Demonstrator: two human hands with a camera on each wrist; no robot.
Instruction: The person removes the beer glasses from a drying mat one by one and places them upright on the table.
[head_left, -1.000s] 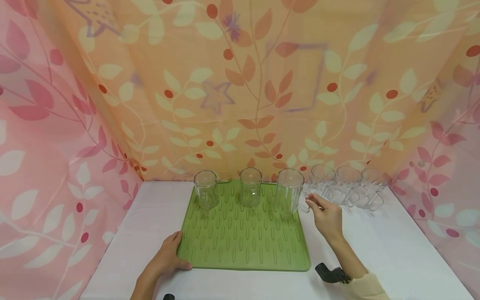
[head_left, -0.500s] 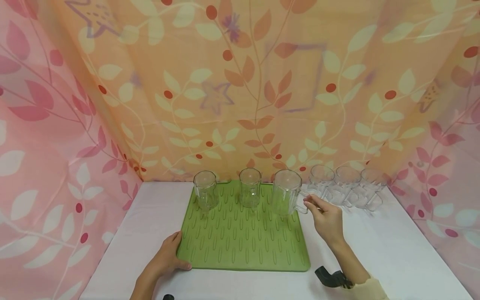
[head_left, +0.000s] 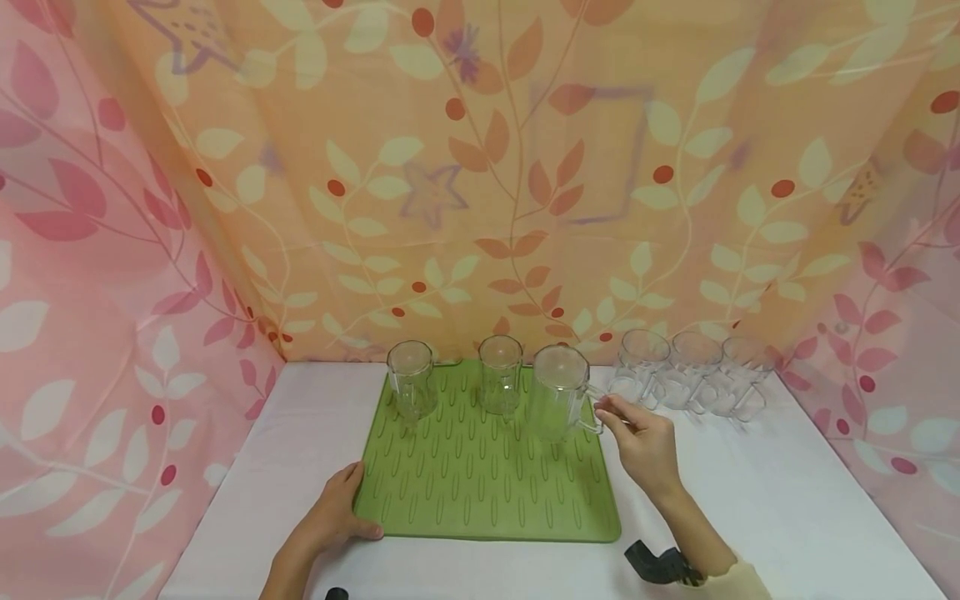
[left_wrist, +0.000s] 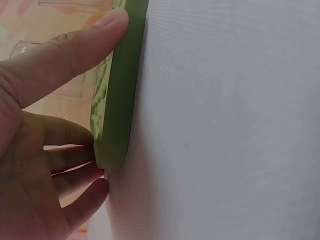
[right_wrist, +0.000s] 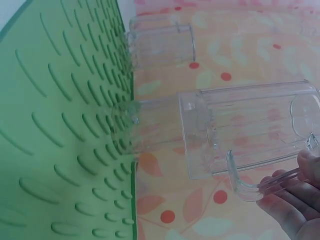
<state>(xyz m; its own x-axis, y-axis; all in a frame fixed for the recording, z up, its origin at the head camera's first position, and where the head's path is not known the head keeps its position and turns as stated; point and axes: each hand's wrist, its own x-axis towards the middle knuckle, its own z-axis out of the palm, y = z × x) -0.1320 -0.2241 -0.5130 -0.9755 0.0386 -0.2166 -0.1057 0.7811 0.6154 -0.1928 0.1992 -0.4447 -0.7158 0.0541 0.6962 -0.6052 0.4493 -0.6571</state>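
Observation:
My right hand pinches the handle of a clear glass mug between thumb and fingers. In the right wrist view this mug is raised off the ribbed green drying mat, its base toward the mat. Two more glass mugs stand upright along the mat's back edge, one at the left corner and one near the middle. My left hand rests at the front left corner of the mat. Its extended thumb touches the front edge, its fingers the left side.
Three more glass mugs stand in a row on the white table to the right of the mat, at the back: a near one, a middle one and a far one. A patterned cloth closes off the back and sides.
My right hand has moved the held mug left and slightly toward the front, over the mat's right part. My left hand and the other mugs have stayed put.

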